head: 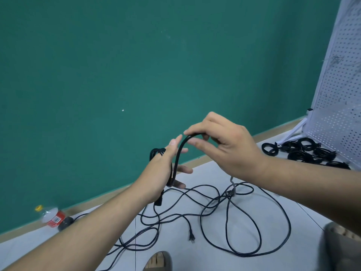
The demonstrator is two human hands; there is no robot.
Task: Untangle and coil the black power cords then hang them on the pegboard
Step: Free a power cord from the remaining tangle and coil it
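The cord (pixel 178 151) loops round left hand (pixel 162 173), arching into right hand (pixel 226 145)'s grip.

Loose loops of black cord (pixel 234 222) sprawl over the floor (pixel 207 167), so a low reach there meets cable. The air in front of the green wall (pixel 117 65) is open. On the right, coiled cords (pixel 300 151) crowd the foot of the pegboard (pixel 340 85). A bottle (pixel 52 218) lies by the left baseboard.
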